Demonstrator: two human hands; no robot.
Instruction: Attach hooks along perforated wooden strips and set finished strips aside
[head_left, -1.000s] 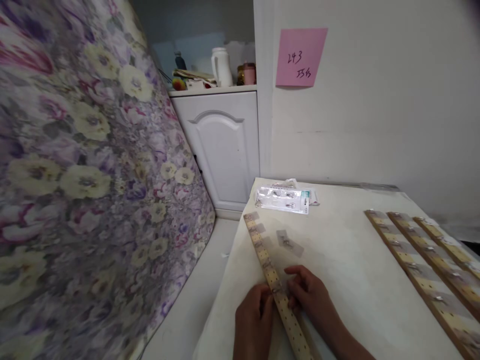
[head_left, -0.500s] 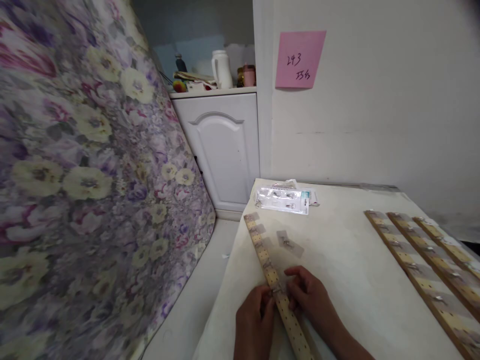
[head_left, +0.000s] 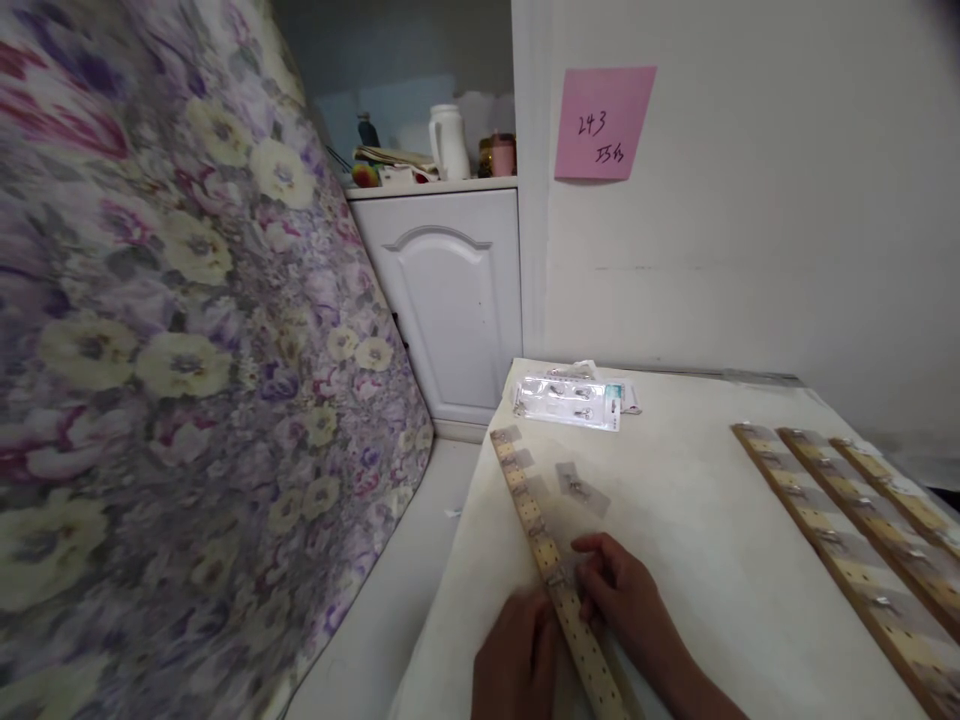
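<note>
A long perforated wooden strip (head_left: 546,552) slants along the table, with clear pieces and small metal fittings spaced along its upper part. My left hand (head_left: 514,650) is by its left edge, fingers bent and smeared by motion; whether it grips anything does not show. At the right edge of the strip is my right hand (head_left: 619,595), its index finger crooked outward and the others curled in. What these curled fingers hold, if anything, is hidden. Above my right hand lies a clear piece with a small metal fitting (head_left: 576,487).
Clear blister packs (head_left: 568,402) lie at the table's back left. Several similar wooden strips with fittings (head_left: 832,540) lie along the right side. A floral curtain (head_left: 187,360) hangs at the left. Behind the table stand a white cabinet (head_left: 450,310) and a wall with a pink note (head_left: 605,123).
My left hand has moved slightly down along the strip, away from the metal fitting it was at. My right hand has hardly moved. The view has shifted slightly.
</note>
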